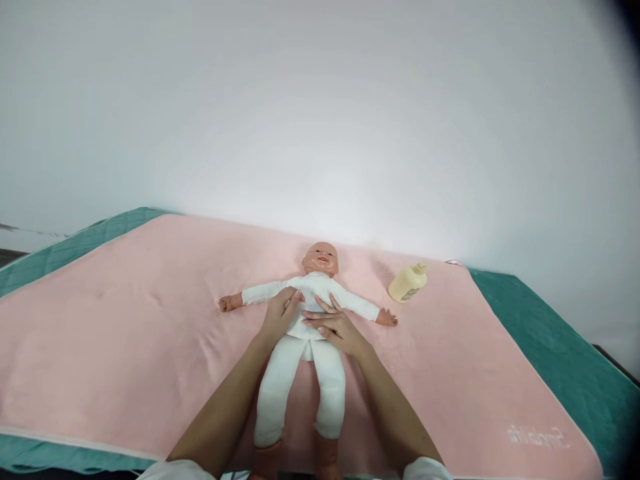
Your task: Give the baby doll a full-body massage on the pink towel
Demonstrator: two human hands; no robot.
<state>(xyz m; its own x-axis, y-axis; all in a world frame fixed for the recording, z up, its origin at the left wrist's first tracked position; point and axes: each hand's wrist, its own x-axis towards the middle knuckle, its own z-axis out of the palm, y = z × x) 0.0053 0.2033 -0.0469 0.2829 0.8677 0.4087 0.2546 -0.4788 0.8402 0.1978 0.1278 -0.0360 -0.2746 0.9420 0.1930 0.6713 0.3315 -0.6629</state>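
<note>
Left hand (285, 310) and right hand (336, 323) touch the doll (313, 293), fingers partly bent. The bottle (408, 283) stands near, on pink mat (450, 373).

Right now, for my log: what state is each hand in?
Left hand: curled on the doll; whether it grips cannot be told.
Right hand: open, fingers spread on it.

On the pink mat (150, 313) sits a yellow bottle (406, 285); beneath the mat, green bedding (560, 347); behind it, a pale wall (320, 120).
</note>
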